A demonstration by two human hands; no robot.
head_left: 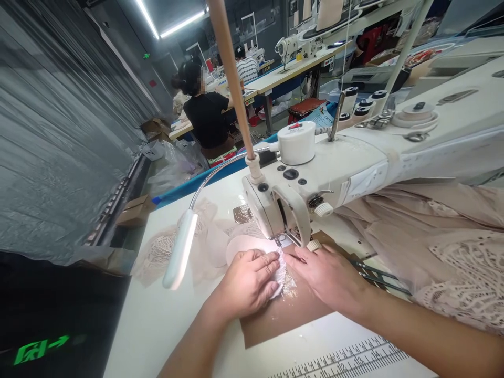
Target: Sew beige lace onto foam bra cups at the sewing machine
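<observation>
The strip (280,281) is white cloth with a crinkled surface, and the sheet (271,328) below it is matt brown and smooth, with a glossy, clear-looking patch (290,284). The presser foot (280,240) is shiny metal; the sewing machine (350,149) has a smooth, cream, low-gloss finish. The lamp (181,252) looks like smooth white plastic on a ribbed metal neck (212,173). The pole (232,79) resembles wood. The table (137,331) is smooth and white. The garment (464,273) is soft beige cloth with rough openwork; the curtain (59,131) is wrinkled, with a silvery sheen.
</observation>
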